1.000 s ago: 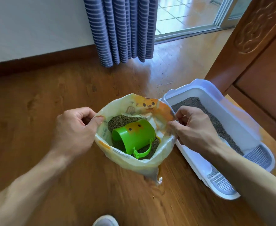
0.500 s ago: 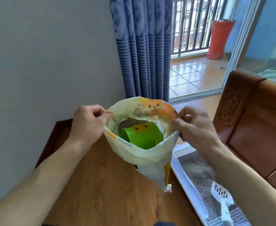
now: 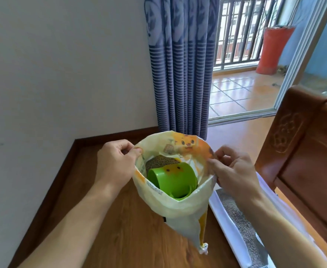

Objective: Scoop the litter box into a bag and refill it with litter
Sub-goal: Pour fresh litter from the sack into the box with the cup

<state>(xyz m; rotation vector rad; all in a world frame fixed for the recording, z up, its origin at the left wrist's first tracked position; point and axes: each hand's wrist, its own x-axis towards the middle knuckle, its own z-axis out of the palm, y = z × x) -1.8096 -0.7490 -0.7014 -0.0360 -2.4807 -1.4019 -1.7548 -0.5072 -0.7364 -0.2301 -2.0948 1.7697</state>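
Observation:
A cream and orange litter bag [image 3: 180,209] hangs in the air in front of me, its mouth held wide. My left hand [image 3: 114,165] pinches the left rim and my right hand [image 3: 234,171] pinches the right rim. Inside lies a green plastic scoop cup [image 3: 173,180] on its side, with grey litter granules [image 3: 160,161] behind it. The white litter box [image 3: 234,229] sits on the floor at the lower right, grey litter showing in it, partly hidden by my right forearm.
A carved brown wooden furniture panel [image 3: 303,151] stands close on the right. Blue striped curtain [image 3: 180,64] hangs ahead beside an open balcony door. White wall [image 3: 62,74] with dark skirting bounds the left. Wooden floor [image 3: 129,238] lies below the bag.
The bag has been lifted off the floor, still gripped by both hands. My view has risen from the floor to the wall, curtain and balcony; the litter box now sits low at the right.

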